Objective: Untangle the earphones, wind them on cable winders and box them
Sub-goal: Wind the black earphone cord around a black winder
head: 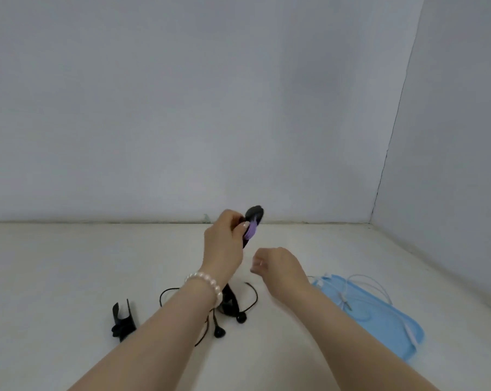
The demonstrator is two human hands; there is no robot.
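Above the counter (69,263), mid-frame, left hand (224,244) holds a black winder (254,218) upright, fingers curled round it, purple cable (251,231) wound on its middle. Right hand (278,266) sits just beside and lower, fingers curled in; can't tell if they pinch a strand, too blurred. Pearl bracelet (207,286) on the left wrist. Below the hands, black earphones (224,320) lie loose on the counter, cable looped, two buds (242,318) toward the near side, partly hidden by the left forearm. Second black winder (122,320) lies left of them, apart. Right side: flat blue box (379,314) on the counter with white earphones (365,294) draped over it, cable spilling past its far edge. Grey walls behind and to the right.
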